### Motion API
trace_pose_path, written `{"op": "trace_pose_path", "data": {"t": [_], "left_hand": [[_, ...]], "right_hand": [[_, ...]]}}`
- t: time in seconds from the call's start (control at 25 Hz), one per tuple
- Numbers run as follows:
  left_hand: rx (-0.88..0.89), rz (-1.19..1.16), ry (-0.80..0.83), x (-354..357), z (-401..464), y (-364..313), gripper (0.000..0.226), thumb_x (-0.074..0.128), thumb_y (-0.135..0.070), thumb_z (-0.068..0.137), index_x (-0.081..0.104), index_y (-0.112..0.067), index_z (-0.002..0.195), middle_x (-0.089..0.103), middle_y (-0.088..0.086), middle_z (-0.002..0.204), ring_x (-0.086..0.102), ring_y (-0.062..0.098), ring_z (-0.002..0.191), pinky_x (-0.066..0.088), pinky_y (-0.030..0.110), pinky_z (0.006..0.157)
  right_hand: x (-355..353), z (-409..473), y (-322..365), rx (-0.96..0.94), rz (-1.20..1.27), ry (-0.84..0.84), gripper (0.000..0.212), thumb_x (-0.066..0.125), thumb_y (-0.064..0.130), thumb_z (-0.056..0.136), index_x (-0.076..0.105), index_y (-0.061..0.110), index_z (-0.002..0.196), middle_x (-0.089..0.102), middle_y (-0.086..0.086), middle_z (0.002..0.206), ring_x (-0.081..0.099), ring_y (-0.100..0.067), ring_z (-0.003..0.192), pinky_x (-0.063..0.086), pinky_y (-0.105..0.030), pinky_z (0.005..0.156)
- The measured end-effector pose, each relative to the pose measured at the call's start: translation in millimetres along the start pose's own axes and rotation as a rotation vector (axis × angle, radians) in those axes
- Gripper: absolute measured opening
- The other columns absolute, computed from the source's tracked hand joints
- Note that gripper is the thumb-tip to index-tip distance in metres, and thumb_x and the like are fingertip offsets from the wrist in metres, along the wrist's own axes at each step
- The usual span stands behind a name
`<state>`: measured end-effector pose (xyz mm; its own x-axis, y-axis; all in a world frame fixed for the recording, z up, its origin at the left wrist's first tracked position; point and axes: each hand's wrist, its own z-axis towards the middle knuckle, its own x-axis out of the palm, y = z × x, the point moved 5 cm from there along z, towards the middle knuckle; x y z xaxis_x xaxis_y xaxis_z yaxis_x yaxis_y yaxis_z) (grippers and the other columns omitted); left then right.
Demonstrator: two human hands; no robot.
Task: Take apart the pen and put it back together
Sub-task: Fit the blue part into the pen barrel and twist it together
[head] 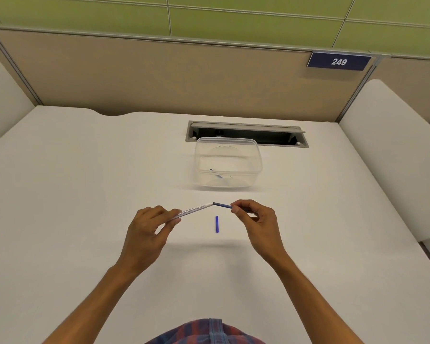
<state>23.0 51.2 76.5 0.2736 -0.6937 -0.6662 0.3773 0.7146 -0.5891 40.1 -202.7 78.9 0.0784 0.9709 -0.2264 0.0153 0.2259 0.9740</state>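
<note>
In the head view, the left hand (151, 225) pinches the white barrel (193, 210) of the pen between thumb and fingers at its near end, holding it above the table (60, 194) with the open mouth pointing up and to the right. The right hand (255, 217) pinches the blue refill (222, 205) near its middle, and the refill's free end sits right at the barrel's mouth; whether it is going in or coming out cannot be told from this one picture. A small blue cap (217, 224) lies on the table between the two hands, just below the joint. Farther back stands a clear plastic box (228, 162) with something small and dark inside, too faint to name, and behind it a cable slot (246, 134) in the table. The pen parts look very light and easy to lift. The barrel appears stiff and smooth, so a firm pinch close to the open end should steady it best. The refill looks thin and likely bends if pushed from far back, so holding it close to the barrel mouth seems wise. The cap is tiny and may roll or slip from the fingers.
</note>
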Motion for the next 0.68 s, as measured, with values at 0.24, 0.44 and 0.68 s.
{"op": "trace_pose_path", "data": {"t": [0.24, 0.44, 0.68], "left_hand": [[0.022, -0.008, -0.002, -1.2, 0.7, -1.8, 0.027, 0.057, -0.035, 0.089, 0.075, -0.020, 0.103, 0.062, -0.010, 0.076, 0.055, 0.020, 0.070, 0.041, 0.031, 0.072], [0.009, -0.047, -0.002, -1.7, 2.2, -2.1, 0.026, 0.058, -0.034, 0.089, 0.074, -0.021, 0.104, 0.061, -0.011, 0.076, 0.055, 0.020, 0.072, 0.042, 0.031, 0.071], [-0.008, -0.102, 0.055, 0.8, 0.4, -1.5, 0.020, 0.059, -0.035, 0.088, 0.072, -0.030, 0.103, 0.060, -0.015, 0.080, 0.058, 0.018, 0.075, 0.044, 0.032, 0.067]], "right_hand": [[-2.6, 2.9, 4.1, -0.015, -0.014, 0.021, 0.012, 0.068, 0.019, 0.091, 0.074, 0.028, 0.085, 0.074, 0.017, 0.087, 0.066, -0.004, 0.088, 0.046, -0.026, 0.070], [-3.8, 3.2, 4.6, -0.029, -0.055, 0.060, 0.011, 0.068, 0.019, 0.091, 0.074, 0.027, 0.085, 0.073, 0.018, 0.088, 0.065, -0.002, 0.088, 0.044, -0.026, 0.069], [-6.2, 5.4, 7.4, -0.033, -0.051, 0.091, 0.011, 0.068, 0.019, 0.091, 0.075, 0.026, 0.088, 0.075, 0.013, 0.092, 0.067, -0.007, 0.093, 0.047, -0.028, 0.073]]}}
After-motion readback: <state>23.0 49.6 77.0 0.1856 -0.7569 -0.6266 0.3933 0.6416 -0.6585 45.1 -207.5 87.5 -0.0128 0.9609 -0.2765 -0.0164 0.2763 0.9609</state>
